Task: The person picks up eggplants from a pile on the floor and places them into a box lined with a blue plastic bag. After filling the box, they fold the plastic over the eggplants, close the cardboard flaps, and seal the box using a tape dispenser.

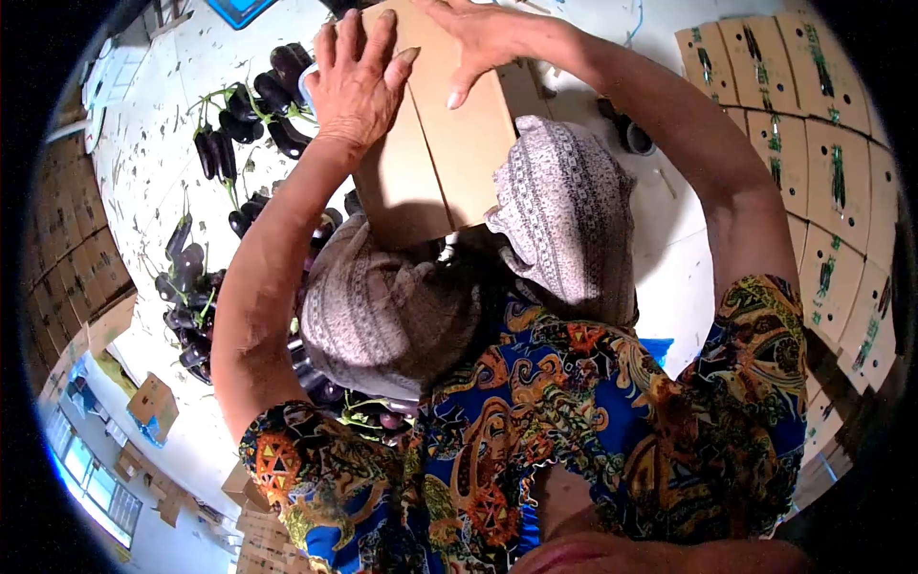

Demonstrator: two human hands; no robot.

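Note:
A brown cardboard box (473,158) stands between my knees, its two top flaps meeting along a seam. My left hand (359,81) lies on the left flap with its fingers spread. On the right flap rests my right hand (473,43), thumb stretched out and apart. The tips of its other fingers run up to the top edge of the view, where they are partly cut off. Dark purple eggplants (273,91) with green stems lie on the floor left of the box.
More eggplants (191,273) lie scattered farther left. Stacked cardboard cartons (827,105) with green and black markings rise at the right, and another carton stack (81,258) stands at the far left. A blue tray (239,8) shows at the top edge. My patterned trouser knees (574,206) flank the box.

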